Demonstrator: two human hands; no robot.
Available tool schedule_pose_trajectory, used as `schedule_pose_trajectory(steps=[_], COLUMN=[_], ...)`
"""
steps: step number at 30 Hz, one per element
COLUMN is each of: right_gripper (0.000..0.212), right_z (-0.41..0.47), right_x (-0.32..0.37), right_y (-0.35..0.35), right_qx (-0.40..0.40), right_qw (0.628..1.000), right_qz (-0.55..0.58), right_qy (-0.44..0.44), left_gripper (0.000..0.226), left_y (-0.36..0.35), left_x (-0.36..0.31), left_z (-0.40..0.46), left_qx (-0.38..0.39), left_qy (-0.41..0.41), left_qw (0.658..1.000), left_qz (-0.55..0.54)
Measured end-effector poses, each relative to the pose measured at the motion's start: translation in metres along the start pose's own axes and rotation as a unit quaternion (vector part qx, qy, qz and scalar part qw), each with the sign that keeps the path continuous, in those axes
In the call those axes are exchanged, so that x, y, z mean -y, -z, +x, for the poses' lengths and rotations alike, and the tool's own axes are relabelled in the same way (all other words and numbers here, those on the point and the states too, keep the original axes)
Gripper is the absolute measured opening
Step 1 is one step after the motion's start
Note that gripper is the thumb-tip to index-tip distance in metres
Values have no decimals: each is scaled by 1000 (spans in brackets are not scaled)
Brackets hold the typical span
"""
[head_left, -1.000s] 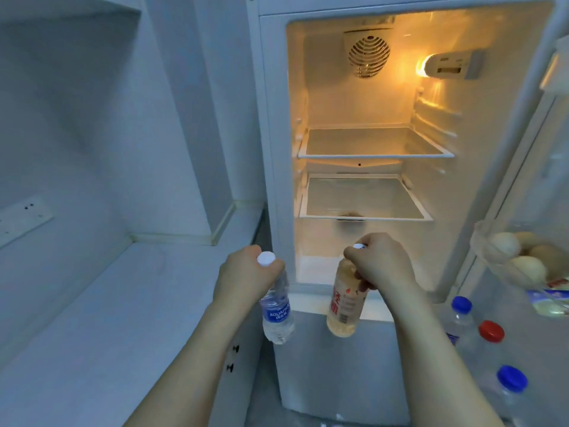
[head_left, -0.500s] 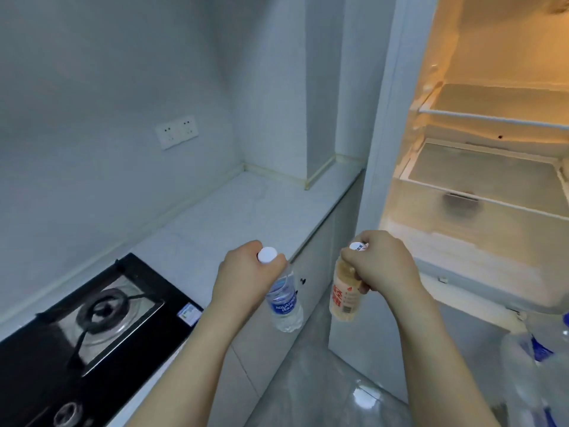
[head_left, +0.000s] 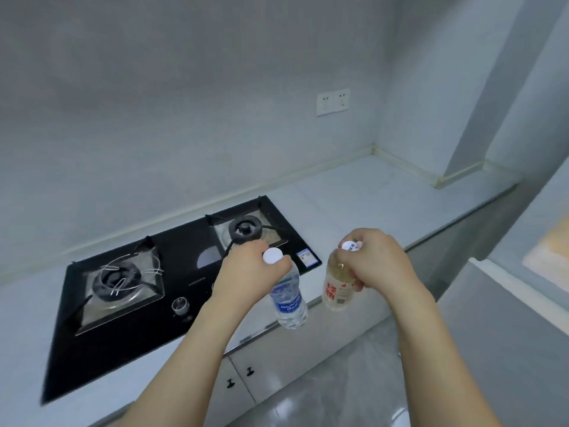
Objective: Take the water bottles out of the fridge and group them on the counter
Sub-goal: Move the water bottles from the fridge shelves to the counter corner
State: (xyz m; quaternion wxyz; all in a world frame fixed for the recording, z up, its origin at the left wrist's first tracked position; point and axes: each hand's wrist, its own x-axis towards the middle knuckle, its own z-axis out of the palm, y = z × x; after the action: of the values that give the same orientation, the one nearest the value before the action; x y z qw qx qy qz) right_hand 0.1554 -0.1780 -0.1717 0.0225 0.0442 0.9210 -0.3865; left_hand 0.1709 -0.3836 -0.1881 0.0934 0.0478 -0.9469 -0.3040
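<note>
My left hand (head_left: pixel 249 272) grips the neck of a clear water bottle with a blue label (head_left: pixel 288 298) and a white cap. It hangs over the front edge of the white counter (head_left: pixel 363 195). My right hand (head_left: pixel 377 260) holds a second bottle with a pale yellowish body and red-and-white label (head_left: pixel 337 289) by its top, just right of the first. Both bottles are upright and in the air, a short gap between them. The fridge (head_left: pixel 548 257) shows only as a lit sliver at the right edge.
A black two-burner gas hob (head_left: pixel 172 278) is set into the counter left of my hands, knobs at its front. A wall socket (head_left: pixel 333 101) sits above the counter's far right stretch. Cabinet doors (head_left: pixel 277 371) with dark handles lie below; grey tiled floor at bottom right.
My view has swung left from the open fridge to the counter and hob. Both hands have carried their bottles along, still held by the tops, now over the counter's front edge.
</note>
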Motion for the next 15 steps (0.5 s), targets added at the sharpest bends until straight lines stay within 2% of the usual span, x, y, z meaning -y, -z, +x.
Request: schedule_pose_trajectory(steps=[5, 10, 15], right_gripper=[6, 4, 8], right_z=[-30, -93, -146], right_x=[62, 164, 229], right_y=[-60, -152, -223], right_qx=[44, 132, 173], right_qw=[998, 982, 966], right_qz=[13, -1, -26], right_qy=[49, 133, 191], left_gripper=[37, 33, 36], left_y=[64, 164, 231], left_x=[69, 175, 240], left_z=[-39, -108, -169], left_qx=[-22, -77, -112], left_qy=[51, 128, 194], left_qw=[998, 988, 974], left_qz=[13, 36, 39])
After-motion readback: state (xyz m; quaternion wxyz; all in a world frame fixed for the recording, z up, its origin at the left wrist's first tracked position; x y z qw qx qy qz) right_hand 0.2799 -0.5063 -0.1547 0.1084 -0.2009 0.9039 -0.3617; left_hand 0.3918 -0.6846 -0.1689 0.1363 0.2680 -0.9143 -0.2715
